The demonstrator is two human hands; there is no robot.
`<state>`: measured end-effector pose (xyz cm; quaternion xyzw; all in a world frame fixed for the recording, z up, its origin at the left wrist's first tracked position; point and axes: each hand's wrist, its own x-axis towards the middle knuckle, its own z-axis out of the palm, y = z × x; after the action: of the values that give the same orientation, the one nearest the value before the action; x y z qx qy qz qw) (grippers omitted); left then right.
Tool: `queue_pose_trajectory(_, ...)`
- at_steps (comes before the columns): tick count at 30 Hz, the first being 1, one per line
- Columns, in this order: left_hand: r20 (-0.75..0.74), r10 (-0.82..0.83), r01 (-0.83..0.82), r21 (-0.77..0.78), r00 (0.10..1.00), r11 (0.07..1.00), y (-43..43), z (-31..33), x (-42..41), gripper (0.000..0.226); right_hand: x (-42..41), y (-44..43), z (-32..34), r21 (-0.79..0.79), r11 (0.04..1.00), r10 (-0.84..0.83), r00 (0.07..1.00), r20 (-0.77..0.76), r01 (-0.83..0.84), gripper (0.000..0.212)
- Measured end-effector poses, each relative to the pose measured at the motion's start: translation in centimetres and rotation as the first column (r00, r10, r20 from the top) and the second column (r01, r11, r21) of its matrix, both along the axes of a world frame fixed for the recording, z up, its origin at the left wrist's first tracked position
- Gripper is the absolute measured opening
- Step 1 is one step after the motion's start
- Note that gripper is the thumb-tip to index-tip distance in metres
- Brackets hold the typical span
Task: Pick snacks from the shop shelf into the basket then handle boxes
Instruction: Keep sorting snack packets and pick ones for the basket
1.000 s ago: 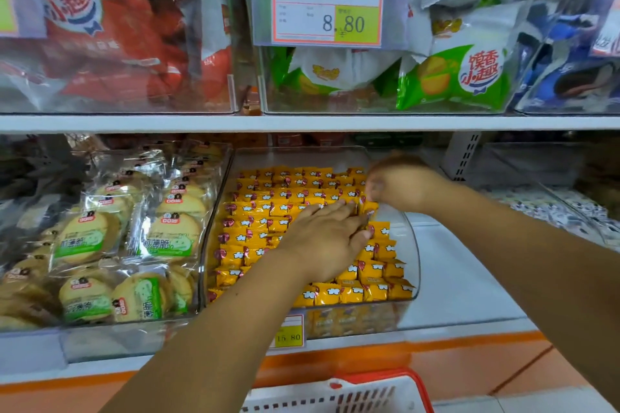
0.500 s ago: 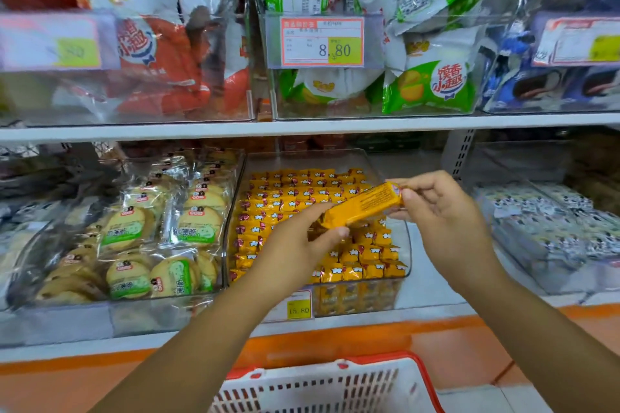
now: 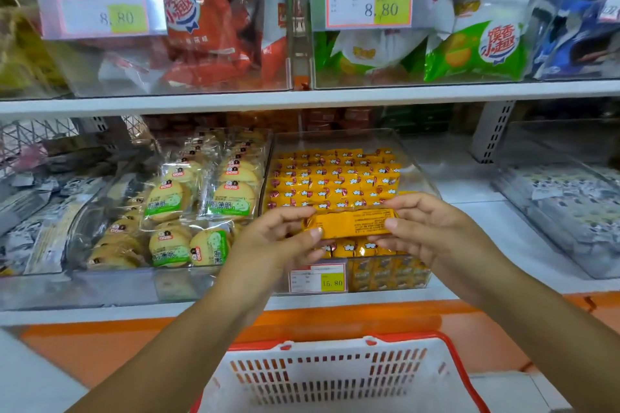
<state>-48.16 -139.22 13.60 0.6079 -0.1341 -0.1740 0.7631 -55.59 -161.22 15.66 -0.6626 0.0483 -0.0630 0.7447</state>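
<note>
Head view: the left hand (image 3: 281, 240) and right hand (image 3: 434, 228) each pinch one end of the yellow snack packet (image 3: 352, 223) between thumb and curled fingers. The packet is held level over the front edge of the clear bin (image 3: 335, 141) on the lower shelf (image 3: 469, 184). The white basket (image 3: 328, 375) sits below the shelf's front edge.

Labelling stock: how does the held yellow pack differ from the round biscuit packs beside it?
The yellow pack is long and opaque; the biscuit packs are round in green-labelled clear wrap. The yellow pack is held by the left hand and right hand; the biscuit packs lie in a bin. Both are wrapped snacks.
</note>
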Motion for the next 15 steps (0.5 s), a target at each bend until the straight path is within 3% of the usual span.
queue_pose_trajectory(5,-0.018,-0.038,0.037,-0.063,0.999,0.997,0.4,-0.3,0.8,0.039,0.6,-0.4,-0.3,0.092,0.995,0.023,1.000,0.014,-0.024,0.050)
queue_pose_trajectory(9,-0.012,-0.055,0.054,-0.046,0.998,0.997,0.3,-0.5,1.3,0.039,1.3,-0.4,-0.6,0.093,0.995,0.028,1.000,-0.015,-0.026,0.038)
queue_pose_trajectory(15,0.015,-0.129,0.128,0.017,0.992,0.992,0.8,-0.6,1.3,0.050,1.2,-1.0,-0.2,0.156,0.983,0.105,0.994,-0.037,-0.098,0.045)
